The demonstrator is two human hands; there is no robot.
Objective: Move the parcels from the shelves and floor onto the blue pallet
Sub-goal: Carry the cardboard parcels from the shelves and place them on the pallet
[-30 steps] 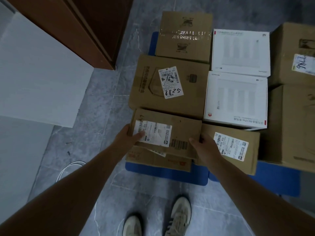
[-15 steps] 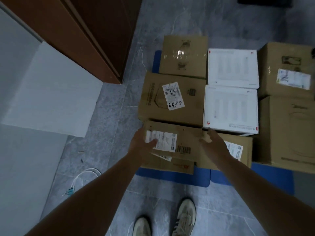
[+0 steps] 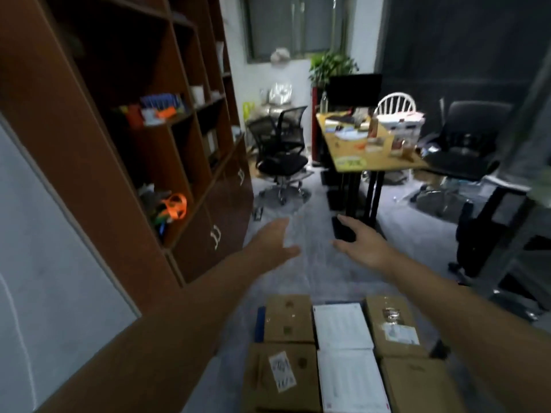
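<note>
Several parcels lie packed together at the bottom of the head view: a brown carton, two white boxes, a taped brown box and a labelled carton. A sliver of the blue pallet shows at their left edge. My left hand and my right hand are raised above the floor beyond the parcels, fingers spread, holding nothing. The view is blurred by motion.
A tall brown shelf unit with small coloured items stands on the left. Ahead are a black office chair, a cluttered wooden desk, a white chair and another black chair. Grey floor lies between them.
Both hands have let go of the labelled carton on the pallet and lifted away. The view has swung up from the parcels to the room ahead.
</note>
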